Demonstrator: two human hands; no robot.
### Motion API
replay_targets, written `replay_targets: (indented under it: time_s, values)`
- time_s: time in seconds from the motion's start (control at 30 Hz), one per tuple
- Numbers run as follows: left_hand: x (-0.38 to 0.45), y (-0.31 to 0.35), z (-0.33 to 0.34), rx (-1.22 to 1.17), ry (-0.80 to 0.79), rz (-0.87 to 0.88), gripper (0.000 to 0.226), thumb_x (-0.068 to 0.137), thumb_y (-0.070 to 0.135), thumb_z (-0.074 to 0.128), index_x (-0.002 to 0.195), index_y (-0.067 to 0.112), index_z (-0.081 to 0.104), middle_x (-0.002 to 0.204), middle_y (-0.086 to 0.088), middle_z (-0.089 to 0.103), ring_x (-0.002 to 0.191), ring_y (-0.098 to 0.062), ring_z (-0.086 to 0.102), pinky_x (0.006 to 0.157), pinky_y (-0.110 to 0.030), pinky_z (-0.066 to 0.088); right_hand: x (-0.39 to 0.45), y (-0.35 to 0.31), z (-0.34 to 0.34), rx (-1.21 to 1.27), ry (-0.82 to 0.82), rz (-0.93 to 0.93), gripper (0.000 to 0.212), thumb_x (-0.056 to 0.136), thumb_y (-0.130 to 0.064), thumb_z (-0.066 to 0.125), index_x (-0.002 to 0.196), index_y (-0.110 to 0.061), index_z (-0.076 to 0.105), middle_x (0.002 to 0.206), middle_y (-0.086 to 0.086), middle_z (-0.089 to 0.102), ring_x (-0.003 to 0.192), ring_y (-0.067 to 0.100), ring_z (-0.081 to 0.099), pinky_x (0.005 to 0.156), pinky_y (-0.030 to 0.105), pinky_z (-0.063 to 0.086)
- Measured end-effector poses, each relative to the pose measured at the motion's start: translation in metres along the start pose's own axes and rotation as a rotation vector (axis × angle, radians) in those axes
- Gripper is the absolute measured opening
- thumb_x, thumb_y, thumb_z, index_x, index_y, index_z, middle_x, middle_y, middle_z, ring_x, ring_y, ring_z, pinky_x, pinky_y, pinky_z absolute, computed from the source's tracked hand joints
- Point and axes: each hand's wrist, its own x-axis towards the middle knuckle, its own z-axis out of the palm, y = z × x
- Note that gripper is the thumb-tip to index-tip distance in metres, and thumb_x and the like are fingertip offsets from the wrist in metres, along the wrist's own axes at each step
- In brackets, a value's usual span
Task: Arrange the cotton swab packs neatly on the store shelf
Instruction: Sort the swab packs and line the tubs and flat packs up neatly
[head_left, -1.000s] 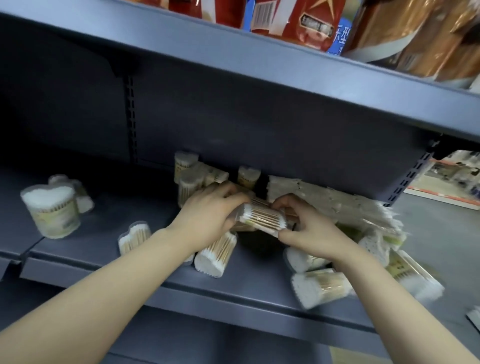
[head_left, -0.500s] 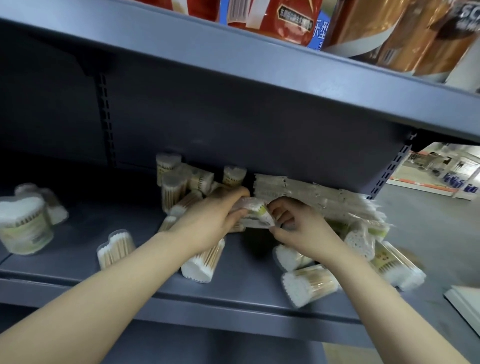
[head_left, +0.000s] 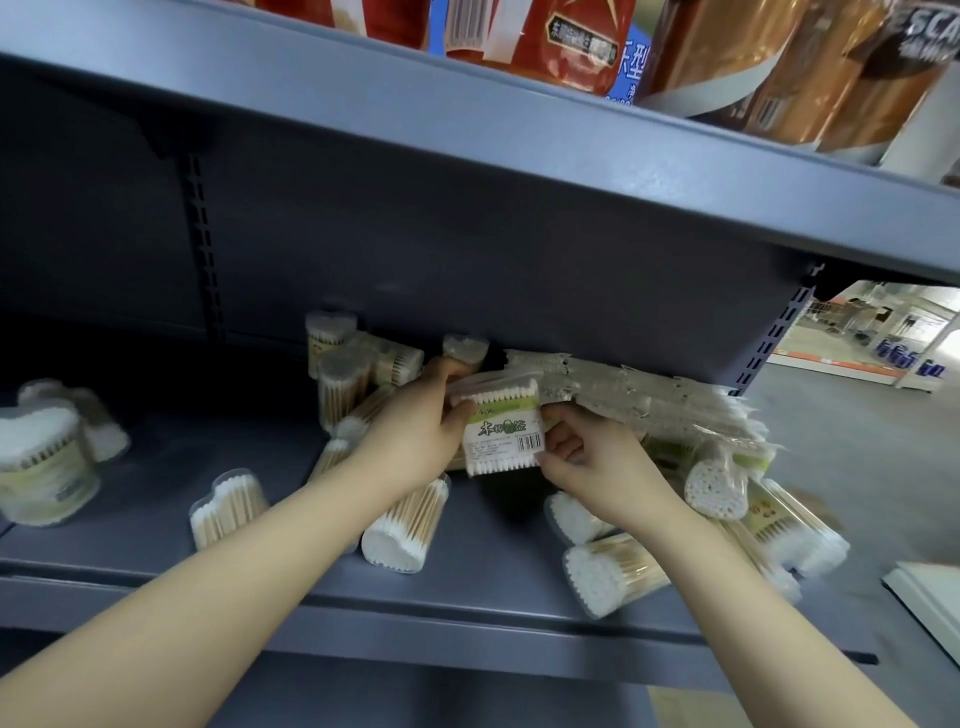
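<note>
1. Both hands hold one flat clear-plastic pack of white-tipped cotton swabs with a green label (head_left: 503, 434), upright above the middle of the grey metal store shelf (head_left: 467, 592), label toward the camera.
2. Left hand (head_left: 415, 441): grip curled round the pack's left edge, thumb on the front. Right hand (head_left: 587, 462): grip pinching the lower right corner.
3. Just behind, a leaning row of flat clear swab packs (head_left: 634, 395) runs along the back panel to the right.
4. Heart-shaped clear tubs of wooden-stick swabs (head_left: 400, 525) lie toppled around the hands; one sideways tub (head_left: 613, 577) lies at the front lip.
5. Risks, as judged: pushing the pack into the leaning row could slide it rightward off the open shelf end; a forearm sweep could roll the front tub off.
</note>
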Motion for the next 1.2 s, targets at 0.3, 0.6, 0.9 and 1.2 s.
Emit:
replay_targets:
  time_s: [0.3,0.6,0.9,1.2]
  values:
    - [0.009,0.001,0.006,0.059,-0.022,-0.056,0.031,0.096,0.024,0.045,0.125,0.012,0.049,0.120,-0.005,0.060,0.108,-0.022,0.056,0.086,-0.028,0.045,-0.004,-0.001,0.002,0.015,-0.011,0.023,0.043,0.081,-0.014,0.063,0.123,-0.016,0.056,0.077,-0.007,0.060,0.068,0.006,0.054,0.074,0.026,0.048]
    - [0.011,-0.002,0.011,0.095,-0.038,-0.040,0.030,0.097,0.024,0.043,0.123,0.014,0.054,0.122,-0.003,0.061,0.110,-0.018,0.055,0.072,-0.017,0.032,-0.008,-0.003,0.002,0.020,-0.041,0.022,0.046,0.081,-0.014,0.062,0.126,-0.016,0.054,0.079,-0.004,0.061,0.070,0.012,0.058,0.073,0.030,0.049]
    - [0.013,-0.001,0.011,0.064,-0.078,-0.011,0.033,0.092,0.027,0.055,0.123,0.018,0.055,0.119,0.002,0.061,0.105,-0.014,0.057,0.075,-0.019,0.037,-0.007,0.003,0.000,-0.042,-0.013,0.047,0.048,0.082,-0.013,0.060,0.129,-0.017,0.051,0.087,-0.005,0.062,0.084,0.016,0.061,0.081,0.034,0.050]
    - [0.007,-0.003,0.030,0.274,-0.169,0.141,0.031,0.096,0.023,0.047,0.125,0.017,0.051,0.119,-0.005,0.057,0.103,-0.022,0.056,0.081,-0.032,0.045,0.000,0.035,-0.032,-0.215,0.265,0.207,0.038,0.080,-0.003,0.052,0.114,-0.015,0.062,0.111,0.007,0.064,0.097,0.022,0.060,0.075,0.025,0.042]
